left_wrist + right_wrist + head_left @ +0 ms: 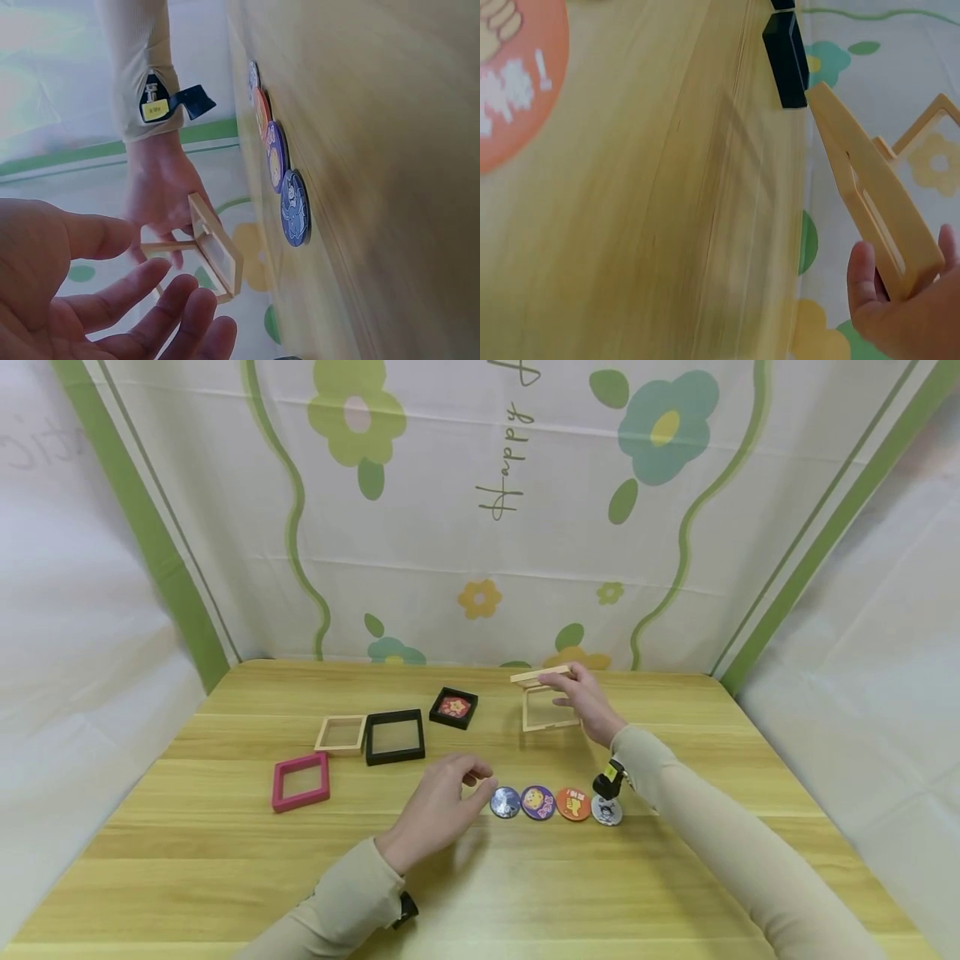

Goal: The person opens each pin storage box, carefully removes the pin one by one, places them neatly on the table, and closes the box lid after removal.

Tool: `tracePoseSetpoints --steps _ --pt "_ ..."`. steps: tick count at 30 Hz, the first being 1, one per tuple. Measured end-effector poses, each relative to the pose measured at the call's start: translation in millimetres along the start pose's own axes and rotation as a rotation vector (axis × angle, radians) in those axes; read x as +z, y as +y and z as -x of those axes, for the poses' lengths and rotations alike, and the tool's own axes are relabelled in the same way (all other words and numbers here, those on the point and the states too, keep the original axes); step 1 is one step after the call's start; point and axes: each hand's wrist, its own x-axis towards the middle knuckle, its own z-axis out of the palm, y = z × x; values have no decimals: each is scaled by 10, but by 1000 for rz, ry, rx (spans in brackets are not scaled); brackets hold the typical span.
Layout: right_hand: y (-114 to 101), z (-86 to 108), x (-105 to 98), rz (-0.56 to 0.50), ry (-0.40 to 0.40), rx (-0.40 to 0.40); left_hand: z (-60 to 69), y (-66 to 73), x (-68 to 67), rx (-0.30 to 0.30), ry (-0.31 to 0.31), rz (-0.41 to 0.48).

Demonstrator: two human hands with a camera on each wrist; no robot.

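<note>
My right hand grips a light wood-coloured square display frame above the back right of the table. Its two hinged halves stand spread apart, as the right wrist view shows of the frame, with thumb and fingers at one edge. My left hand hovers in the middle with relaxed, slightly bent fingers and holds nothing. Close to its fingertips begins a row of round badges: dark blue, purple, orange and white. The right wrist strap partly overlaps the white one.
Left of centre lie a pink frame, a small wood-coloured frame and a black frame. A smaller black frame behind them contains a red badge. A flowered cloth hangs along the table's back edge.
</note>
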Motion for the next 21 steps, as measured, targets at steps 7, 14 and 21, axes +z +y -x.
tracePoseSetpoints --steps 7,14,21 --pt "106 -140 -136 -2 -32 29 7 13 -6 -7 -4 1" --pt "173 -150 -234 18 -32 46 18 24 -15 -5 -14 8" --pt "225 -144 -299 21 -73 93 14 33 -17 -11 -18 9"
